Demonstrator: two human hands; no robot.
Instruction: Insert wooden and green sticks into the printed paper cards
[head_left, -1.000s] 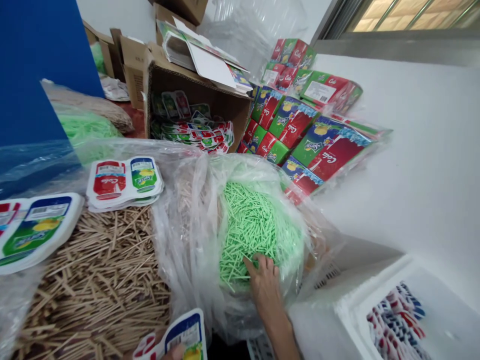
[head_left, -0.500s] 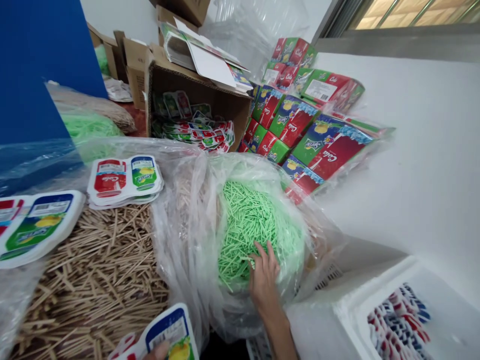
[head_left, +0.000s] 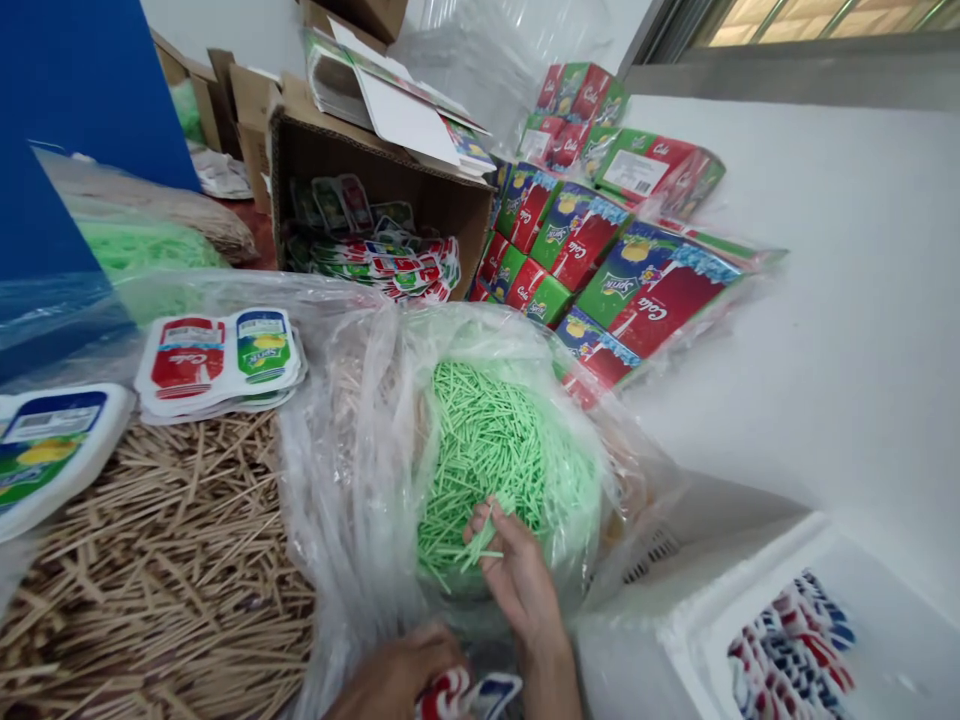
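Note:
My right hand (head_left: 517, 570) is turned partly palm up at the front of an open clear plastic bag (head_left: 577, 400). A small bunch of thin green sticks (head_left: 484, 535) is gripped in its fingers, and a heap of loose green sticks (head_left: 487, 430) fills the bag behind it. At the bottom edge my left hand (head_left: 416, 665), slightly blurred, is closed on a printed Cola-and-Sprite pack (head_left: 491, 692). Only part of that pack shows; the rest is cut off by the frame or covered by the hand.
Brown sticks (head_left: 180, 560) are spread at left, with stacked printed packs (head_left: 217, 362) on them. A cardboard box (head_left: 390, 170) of packs stands behind. Wrapped Cola and Sprite boxes (head_left: 637, 270) lean by the wall. At right, a white foam box (head_left: 690, 620) holds more packs.
My right hand has turned over and come back slightly, with green sticks in its fingers. My left hand has moved right with its pack, close to my right wrist. The view has shifted slightly.

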